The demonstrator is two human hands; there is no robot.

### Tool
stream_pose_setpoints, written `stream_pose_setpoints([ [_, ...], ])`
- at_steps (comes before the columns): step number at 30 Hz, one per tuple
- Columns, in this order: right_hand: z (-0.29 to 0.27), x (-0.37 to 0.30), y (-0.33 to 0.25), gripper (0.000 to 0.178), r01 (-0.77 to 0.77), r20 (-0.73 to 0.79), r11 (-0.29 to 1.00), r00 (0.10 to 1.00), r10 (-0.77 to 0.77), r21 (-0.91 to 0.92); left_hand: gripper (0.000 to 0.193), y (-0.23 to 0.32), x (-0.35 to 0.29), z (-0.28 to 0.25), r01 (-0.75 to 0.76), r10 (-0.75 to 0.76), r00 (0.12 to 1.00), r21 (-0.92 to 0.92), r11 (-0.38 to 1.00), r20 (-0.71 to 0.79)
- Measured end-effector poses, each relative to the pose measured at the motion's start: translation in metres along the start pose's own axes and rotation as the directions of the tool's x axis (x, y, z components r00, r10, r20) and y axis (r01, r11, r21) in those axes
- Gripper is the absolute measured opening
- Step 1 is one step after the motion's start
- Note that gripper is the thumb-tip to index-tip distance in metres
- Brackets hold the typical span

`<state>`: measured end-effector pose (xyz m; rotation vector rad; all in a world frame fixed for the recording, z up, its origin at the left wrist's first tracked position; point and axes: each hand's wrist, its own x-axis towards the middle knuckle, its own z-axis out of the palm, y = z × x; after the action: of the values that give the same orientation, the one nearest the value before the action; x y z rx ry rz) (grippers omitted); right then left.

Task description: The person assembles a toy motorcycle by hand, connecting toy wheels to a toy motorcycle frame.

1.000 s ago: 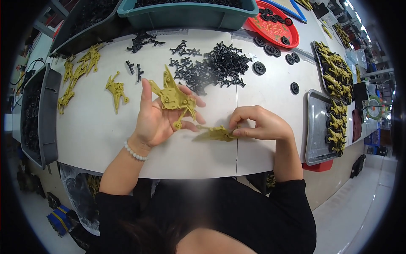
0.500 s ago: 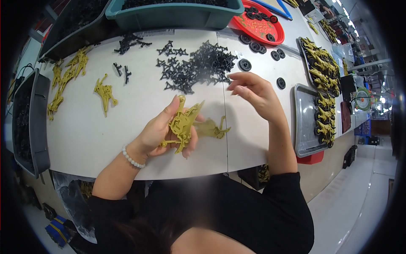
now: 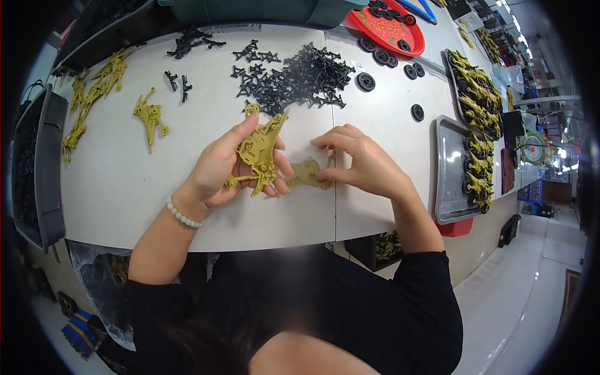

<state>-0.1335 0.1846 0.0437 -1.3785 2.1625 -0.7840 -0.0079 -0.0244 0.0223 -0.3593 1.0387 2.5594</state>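
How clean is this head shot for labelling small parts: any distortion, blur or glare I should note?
Head view: heavy fisheye, the table edges bow and a black rim rings the picture; the middle is sharp, so the olive plastic part in the left hand and the flat piece at the right hand read clearly; the dark hair at the bottom is blurred; the metal tray shows glare.

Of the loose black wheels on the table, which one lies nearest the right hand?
The lone black wheel up and to the right of the right hand, beside the metal tray. The other wheels lie farther up, near the red tray.
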Motion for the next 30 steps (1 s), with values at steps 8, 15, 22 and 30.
stream_pose_setpoints([
  [8,0.008,0.001,-0.01,0.034,-0.091,0.097,0.991,0.99,0.1,-0.094,0.054,0.009,0.0,-0.004,-0.078,0.081,0.994,0.051,0.996,-0.07],
  [15,0.0,-0.001,0.0,0.018,-0.041,-0.036,0.991,0.999,0.037,-0.126,0.058,0.004,0.002,-0.003,-0.006,0.004,0.999,0.047,0.999,0.032],
  [22,-0.038,0.014,0.046,0.015,-0.23,-0.327,0.971,0.924,0.198,-0.059,0.055,-0.001,-0.001,0.003,0.029,-0.031,0.999,0.064,0.998,0.031],
  [30,-0.02,0.038,0.06,0.023,-0.256,-0.358,0.965,0.908,0.217,-0.064,0.048,-0.001,0.002,0.002,0.022,-0.021,1.0,0.047,0.999,-0.017],
])
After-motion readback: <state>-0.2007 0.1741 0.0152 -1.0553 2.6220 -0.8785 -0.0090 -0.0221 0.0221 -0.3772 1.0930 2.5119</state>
